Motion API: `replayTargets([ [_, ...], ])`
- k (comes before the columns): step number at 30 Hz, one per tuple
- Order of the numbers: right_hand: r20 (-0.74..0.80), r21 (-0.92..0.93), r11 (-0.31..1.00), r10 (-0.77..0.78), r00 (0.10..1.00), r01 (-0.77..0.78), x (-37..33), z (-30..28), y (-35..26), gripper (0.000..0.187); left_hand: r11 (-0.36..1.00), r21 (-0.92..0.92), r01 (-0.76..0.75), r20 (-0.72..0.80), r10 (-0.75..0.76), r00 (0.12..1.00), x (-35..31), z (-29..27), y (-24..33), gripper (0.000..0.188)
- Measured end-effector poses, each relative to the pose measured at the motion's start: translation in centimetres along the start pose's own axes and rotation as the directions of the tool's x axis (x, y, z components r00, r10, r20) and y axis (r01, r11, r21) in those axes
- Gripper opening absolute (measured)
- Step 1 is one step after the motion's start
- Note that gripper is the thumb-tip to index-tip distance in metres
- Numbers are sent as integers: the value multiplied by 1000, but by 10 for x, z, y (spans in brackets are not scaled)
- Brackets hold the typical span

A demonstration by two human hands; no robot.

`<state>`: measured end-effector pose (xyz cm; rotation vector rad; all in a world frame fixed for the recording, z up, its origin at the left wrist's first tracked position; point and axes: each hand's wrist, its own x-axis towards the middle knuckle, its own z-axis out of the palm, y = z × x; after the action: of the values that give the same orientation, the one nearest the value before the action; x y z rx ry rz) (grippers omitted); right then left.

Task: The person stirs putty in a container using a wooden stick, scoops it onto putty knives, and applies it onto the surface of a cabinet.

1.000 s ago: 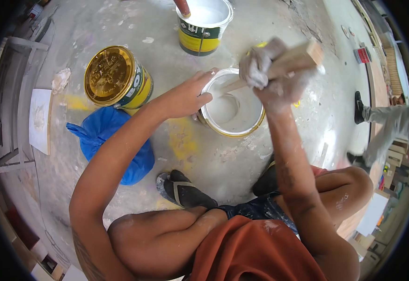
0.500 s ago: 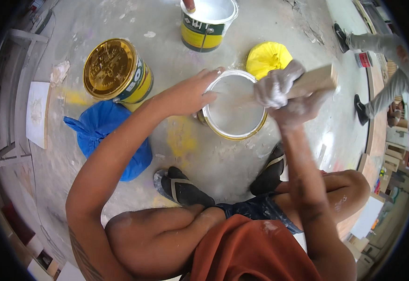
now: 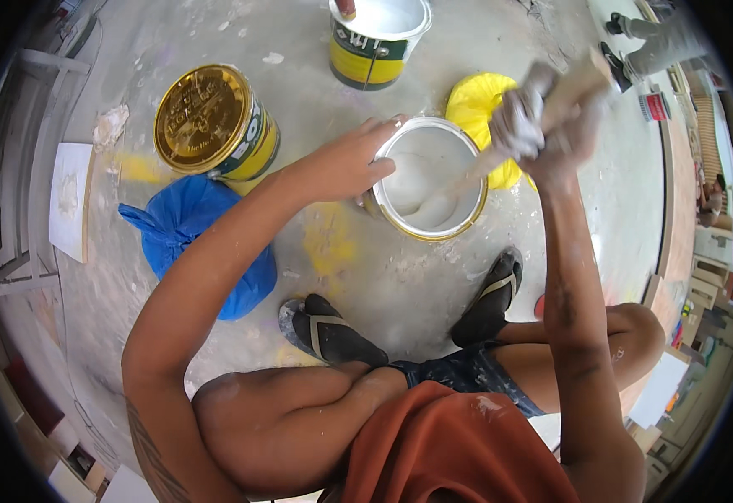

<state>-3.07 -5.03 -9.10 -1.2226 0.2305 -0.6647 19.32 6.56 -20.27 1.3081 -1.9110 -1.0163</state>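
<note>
My left hand grips the rim of an open paint can, with the thumb over the edge. White, thick liquid lies inside it. My right hand, coated in white, is closed round a wooden stick that slants down into the can, its lower end in the liquid. Right behind the can sits a yellow plastic bag. A blue tied plastic bag lies under my left forearm.
A closed can with a gold lid stands at the left. Farther off is another open can of white stuff. At the right, a person's legs and a small red-and-white tin show. A white board lies far left.
My right hand and the stick have swung up and to the right, so the stick slants more. The left hand stays on the rim. The person at the right has moved farther away.
</note>
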Motion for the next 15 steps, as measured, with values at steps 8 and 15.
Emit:
replayTargets([
  [8, -82, 195, 911, -354, 932, 363, -27, 23, 43, 77, 992, -34, 120, 57, -117, 991, 3, -2, 14, 63],
  [15, -204, -65, 958, -285, 936, 278, 3, 11, -1, 70, 986, -9, 169, 64, -168, 984, 3, 2, 16, 64],
])
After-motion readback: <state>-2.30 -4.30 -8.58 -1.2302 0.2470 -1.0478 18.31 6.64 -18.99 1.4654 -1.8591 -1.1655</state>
